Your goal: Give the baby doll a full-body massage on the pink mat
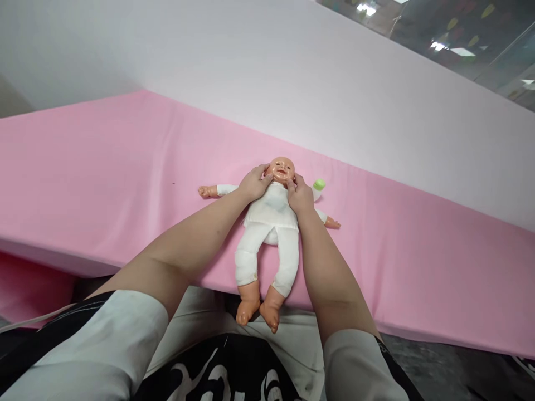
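Baby doll (271, 223) on its back

White suit, bare plastic head, hands and feet; arms spread wide, head pointing away, lying on the pink sheet (104, 167), feet hanging over the near edge.

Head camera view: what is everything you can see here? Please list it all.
baby doll: one, white outfit, lying face up on the pink sheet, feet past the near edge
bottle: one, green cap, beside the doll's head, partly hidden
pink sheet: one, covers the padded surface
wall: white, behind
left hand: on the doll's shoulder, thumb at its cheek
right hand: at the doll's other cheek
sleeves: two, white, nearest the camera
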{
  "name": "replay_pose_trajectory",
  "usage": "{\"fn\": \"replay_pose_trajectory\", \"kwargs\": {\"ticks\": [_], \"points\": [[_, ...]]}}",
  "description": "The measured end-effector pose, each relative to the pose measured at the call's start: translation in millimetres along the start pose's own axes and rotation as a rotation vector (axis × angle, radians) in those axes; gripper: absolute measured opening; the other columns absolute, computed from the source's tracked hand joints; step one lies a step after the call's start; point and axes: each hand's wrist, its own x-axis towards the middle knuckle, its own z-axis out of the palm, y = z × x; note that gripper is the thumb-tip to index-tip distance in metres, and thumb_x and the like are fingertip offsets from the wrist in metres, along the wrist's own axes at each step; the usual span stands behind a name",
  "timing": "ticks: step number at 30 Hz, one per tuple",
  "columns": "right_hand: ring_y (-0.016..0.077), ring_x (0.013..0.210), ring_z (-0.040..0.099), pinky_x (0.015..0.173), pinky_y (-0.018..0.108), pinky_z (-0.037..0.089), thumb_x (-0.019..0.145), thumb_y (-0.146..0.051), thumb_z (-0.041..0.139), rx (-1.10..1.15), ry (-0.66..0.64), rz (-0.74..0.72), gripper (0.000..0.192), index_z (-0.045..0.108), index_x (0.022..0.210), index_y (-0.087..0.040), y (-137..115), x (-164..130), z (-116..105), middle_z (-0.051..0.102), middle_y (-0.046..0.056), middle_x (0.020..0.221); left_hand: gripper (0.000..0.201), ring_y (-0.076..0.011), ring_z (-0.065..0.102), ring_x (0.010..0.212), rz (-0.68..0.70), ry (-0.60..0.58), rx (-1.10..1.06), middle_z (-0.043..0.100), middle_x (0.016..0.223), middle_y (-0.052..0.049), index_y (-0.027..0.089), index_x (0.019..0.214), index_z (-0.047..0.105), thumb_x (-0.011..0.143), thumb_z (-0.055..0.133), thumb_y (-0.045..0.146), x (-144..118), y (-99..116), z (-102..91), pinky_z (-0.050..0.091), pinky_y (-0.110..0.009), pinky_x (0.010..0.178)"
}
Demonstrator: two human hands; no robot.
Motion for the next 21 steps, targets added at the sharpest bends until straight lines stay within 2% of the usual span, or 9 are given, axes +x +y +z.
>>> {"fn": "replay_pose_trajectory", "kwargs": {"ticks": [4,8,11,14,17,19,21], "points": [[0.0305,0.123,0.07,0.11,0.048,0.054,0.109,-0.04,0.037,-0.071,-0.025,-0.038,0.05,0.056,0.15,-0.019,-4.8,-9.6,-8.0,0.072,0.013,0.14,0.058,-0.0302,0.056,0.142,0.02,0.013,0.005,0.062,0.151,-0.013,0.02,0.152,0.057,0.105,0.042,0.05,1.1,-5.7,2.3,0.041,-0.049,0.123],[0.0316,0.13,0.065,0.116,0.052,0.05,0.104,-0.03,0.041,-0.196,-0.076,-0.151,0.051,0.055,0.152,-0.017,2.7,-30.1,-30.0,0.068,0.015,0.145,0.065,-0.0315,0.049,0.149,-0.041,0.11,0.034,0.052,0.16,-0.017,0.018,0.161,0.046,0.104,0.045,0.051,1.2,-11.0,5.1,0.039,-0.049,0.124],[0.0328,0.141,0.055,0.124,0.054,0.042,0.102,-0.031,0.046,-0.258,0.007,-0.145,0.053,0.056,0.151,-0.015,19.2,-37.6,-48.2,0.064,0.017,0.15,0.068,-0.0327,0.059,0.136,-0.054,0.166,0.026,0.051,0.159,-0.019,0.018,0.161,0.044,0.101,0.05,0.051,1.2,-7.3,4.3,0.046,-0.049,0.117],[0.0339,0.155,0.039,0.13,0.057,0.032,0.101,-0.029,0.045,-0.279,0.098,-0.036,0.061,0.046,0.158,-0.01,35.2,-32.1,-55.8,0.046,0.021,0.166,0.063,-0.0293,0.066,0.118,-0.018,0.241,-0.019,0.052,0.155,-0.018,0.021,0.156,0.049,0.101,0.053,0.051,0.2,9.7,-1.8,0.05,-0.046,0.109],[0.0346,0.165,0.021,0.133,0.06,0.023,0.098,-0.026,0.045,-0.265,0.05,0.039,0.07,0.032,0.165,-0.008,43.7,-22.1,-50.3,0.021,0.021,0.178,0.052,-0.0273,0.064,0.12,0.012,0.328,-0.086,0.055,0.151,-0.014,0.023,0.147,0.055,0.103,0.051,0.051,-3.2,39.4,-7.6,0.05,-0.043,0.109],[0.0341,0.166,0.017,0.134,0.059,0.022,0.097,-0.023,0.046,-0.244,-0.002,0.047,0.074,0.029,0.167,-0.01,46.1,-17.6,-44.5,0.017,0.018,0.179,0.045,-0.0263,0.063,0.12,0.016,0.303,-0.154,0.062,0.144,-0.012,0.024,0.137,0.06,0.103,0.051,0.051,-6.3,62.3,-4.4,0.05,-0.042,0.109],[0.0337,0.165,0.023,0.133,0.057,0.027,0.095,-0.021,0.047,-0.219,-0.02,0.05,0.074,0.03,0.167,-0.014,47.9,-15.8,-41.3,0.02,0.016,0.179,0.039,-0.025,0.065,0.118,-0.031,0.217,-0.325,0.068,0.13,-0.01,0.025,0.129,0.062,0.102,0.052,0.052,-8.3,84.2,7.5,0.052,-0.04,0.104]]}}
